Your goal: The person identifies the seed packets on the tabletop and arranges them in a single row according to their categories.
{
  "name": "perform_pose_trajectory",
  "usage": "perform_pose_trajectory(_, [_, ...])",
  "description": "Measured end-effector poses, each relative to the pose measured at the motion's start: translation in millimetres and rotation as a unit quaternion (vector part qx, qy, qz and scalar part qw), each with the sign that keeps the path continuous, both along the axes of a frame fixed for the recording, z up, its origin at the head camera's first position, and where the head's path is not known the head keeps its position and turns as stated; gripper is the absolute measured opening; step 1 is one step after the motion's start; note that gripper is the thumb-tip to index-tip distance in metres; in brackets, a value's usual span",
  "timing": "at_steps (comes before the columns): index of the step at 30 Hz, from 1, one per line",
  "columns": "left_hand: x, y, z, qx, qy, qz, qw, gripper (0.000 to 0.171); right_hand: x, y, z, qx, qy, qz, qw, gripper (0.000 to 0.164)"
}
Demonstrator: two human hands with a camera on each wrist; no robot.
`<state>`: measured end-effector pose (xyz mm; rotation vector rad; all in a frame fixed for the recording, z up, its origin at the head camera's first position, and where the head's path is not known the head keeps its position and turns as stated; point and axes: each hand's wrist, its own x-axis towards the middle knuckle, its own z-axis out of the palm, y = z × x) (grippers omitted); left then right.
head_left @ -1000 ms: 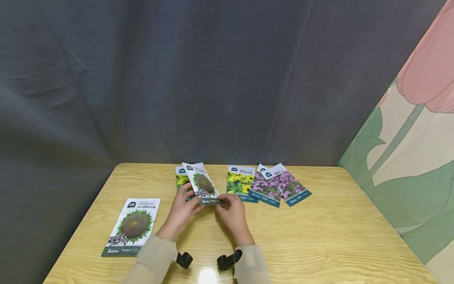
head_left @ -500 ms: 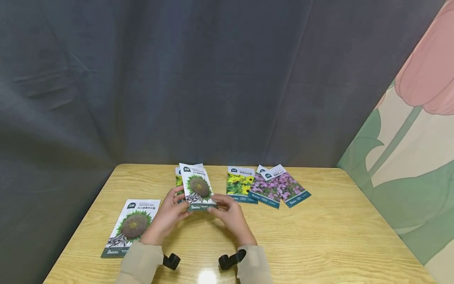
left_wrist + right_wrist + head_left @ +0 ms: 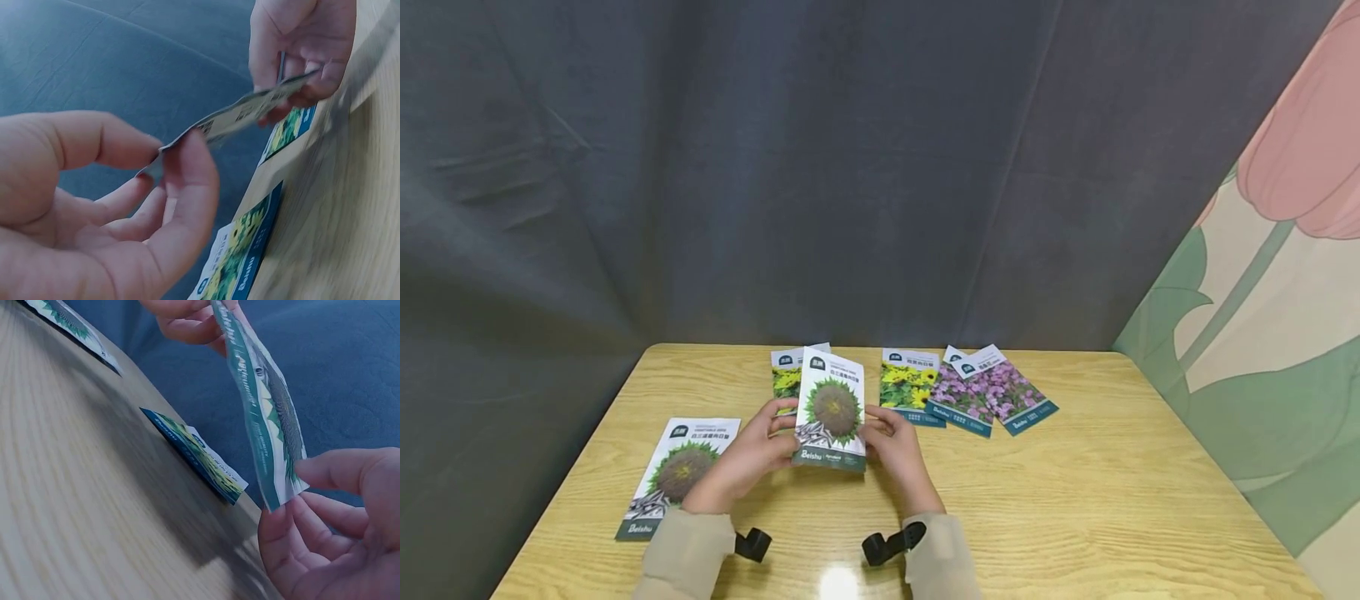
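Note:
A white seed packet with a brown sunflower head (image 3: 831, 408) is held up above the table between both hands. My left hand (image 3: 748, 458) pinches its left edge, thumb in front and fingers behind. At its lower right edge, my right hand (image 3: 895, 454) pinches it between thumb and fingers, seen closely in the right wrist view. Edge-on, the held packet (image 3: 244, 112) looks thin and slightly bent in the left wrist view. Behind it lies a yellow-flower seed packet (image 3: 786, 379), partly hidden. A second sunflower-head packet (image 3: 681, 471) lies at the left, partly covered by my left forearm.
Another yellow-flower packet (image 3: 910, 383) lies at the back of the wooden table (image 3: 1075, 500). Two overlapping purple-flower packets (image 3: 1000, 392) lie right of it, one touching the yellow packet. A dark curtain (image 3: 865, 167) hangs behind the table's back edge.
The held sunflower packet first shifted left, then came back right and nearer, turning more squarely to the head view. My left hand moved left and slightly down. The packets on the table stayed put.

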<state>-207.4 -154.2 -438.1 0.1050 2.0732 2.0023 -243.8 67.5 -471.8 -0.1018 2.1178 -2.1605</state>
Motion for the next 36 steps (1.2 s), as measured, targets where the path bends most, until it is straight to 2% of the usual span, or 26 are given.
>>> perform_pose_trajectory(5, [0.9, -10, 1.0, -0.029, 0.005, -0.03, 0.9991, 0.055, -2.9, -1, -6.5, 0.007, -0.009, 0.003, 1.0, 0.042])
perform_pose_trajectory(10, [0.4, -20, -1.7, -0.027, 0.008, -0.041, 0.9988, 0.042, -0.1, -1, -8.9, 0.017, -0.02, 0.018, 0.999, 0.039])
perform_pose_trajectory(12, [1.1, -23, -2.4, -0.023, 0.007, -0.037, 0.999, 0.039, 3.1, -1, -5.1, 0.02, -0.021, 0.026, 0.999, 0.037])
perform_pose_trajectory(17, [3.2, -31, -2.1, -0.032, 0.003, -0.029, 0.9991, 0.041, 7.4, -6, -7.3, 0.024, -0.025, 0.046, 0.998, 0.033])
perform_pose_trajectory(19, [2.7, -33, -1.4, -0.042, 0.0, -0.024, 0.9988, 0.041, 7.0, -8, -13.3, 0.022, -0.028, 0.053, 0.998, 0.033])
perform_pose_trajectory(25, [1.6, -38, 4.2, -0.076, 0.008, -0.002, 0.9971, 0.034, 9.5, -14, -15.7, 0.015, -0.019, 0.094, 0.995, 0.032])
perform_pose_trajectory(30, [1.1, -43, 5.0, -0.091, 0.013, 0.005, 0.9958, 0.029, 12.9, -16, -17.2, 0.011, -0.013, 0.1, 0.995, 0.028])
perform_pose_trajectory(36, [3.6, -47, 4.8, -0.141, -0.002, 0.028, 0.9896, 0.019, 16.1, -24, -19.6, -0.019, -0.029, 0.129, 0.991, 0.023])
